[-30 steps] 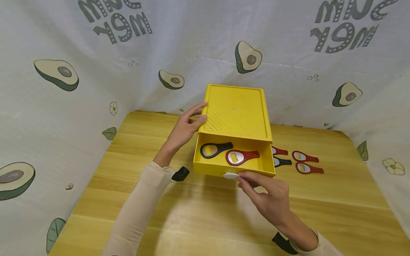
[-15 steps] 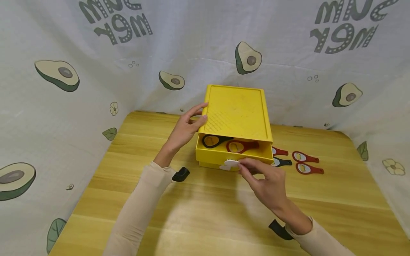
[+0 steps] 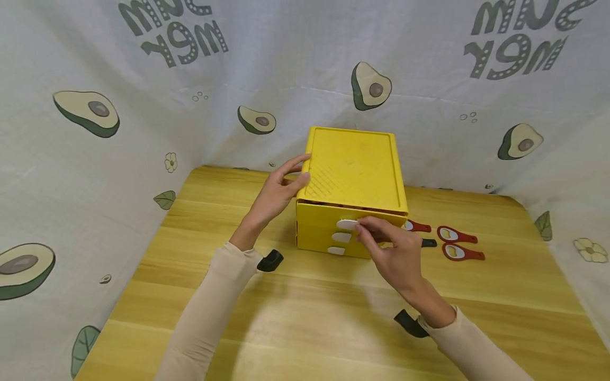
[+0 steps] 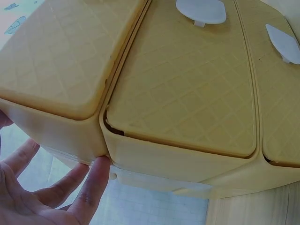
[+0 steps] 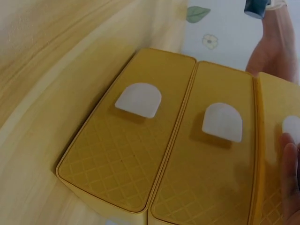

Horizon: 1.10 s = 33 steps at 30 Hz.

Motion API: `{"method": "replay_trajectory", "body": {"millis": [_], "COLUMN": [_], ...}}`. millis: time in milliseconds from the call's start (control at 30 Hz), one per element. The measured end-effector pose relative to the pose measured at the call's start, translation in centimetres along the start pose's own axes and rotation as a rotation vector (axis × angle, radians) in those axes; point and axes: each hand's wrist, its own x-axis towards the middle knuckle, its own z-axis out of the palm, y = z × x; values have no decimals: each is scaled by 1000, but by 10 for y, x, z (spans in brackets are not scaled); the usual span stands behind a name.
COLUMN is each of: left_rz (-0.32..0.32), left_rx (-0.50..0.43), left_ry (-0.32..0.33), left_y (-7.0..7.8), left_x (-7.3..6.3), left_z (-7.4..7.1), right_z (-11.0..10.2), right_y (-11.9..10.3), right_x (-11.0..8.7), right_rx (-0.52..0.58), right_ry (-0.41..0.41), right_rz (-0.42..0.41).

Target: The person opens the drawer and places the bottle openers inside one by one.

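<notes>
A yellow drawer box (image 3: 355, 166) with three stacked drawers stands on the table, each front bearing a white tab handle. My right hand (image 3: 393, 251) pinches the top drawer's handle (image 3: 346, 224) between thumb and fingers. That drawer is almost flush, with a thin dark gap along its upper edge; its contents are nearly hidden. My left hand (image 3: 276, 191) rests against the box's left side, and the left wrist view shows its extended fingers (image 4: 96, 185) touching the side wall. In the right wrist view, the two lower handles (image 5: 139, 100) are untouched.
To the right of the box lie red bottle openers (image 3: 457, 235) and a black one (image 3: 429, 243), some partly hidden by the box and right hand. A white avocado-print curtain (image 3: 305, 63) hangs behind the wooden table (image 3: 295, 317).
My right hand has pushed the top drawer inward from well open to nearly closed, covering the black and red bottle openers inside. My left hand has stayed on the box's side.
</notes>
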Motion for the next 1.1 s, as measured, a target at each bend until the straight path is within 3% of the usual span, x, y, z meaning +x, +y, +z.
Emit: {"method": "replay_trajectory", "body": {"millis": [633, 867, 1100], "left_rz": [-12, -19, -15], "left_rx": [4, -1, -3], "left_ry": [5, 3, 5], "left_y": [1, 0, 0], "left_x": [0, 0, 0], "left_z": [1, 1, 1], "right_z": [2, -1, 0], "right_y": [3, 3, 11], "right_x": [4, -10, -30], "right_rx": [46, 54, 47], "right_ry": [26, -10, -62], "right_rz": [59, 152, 186]}}
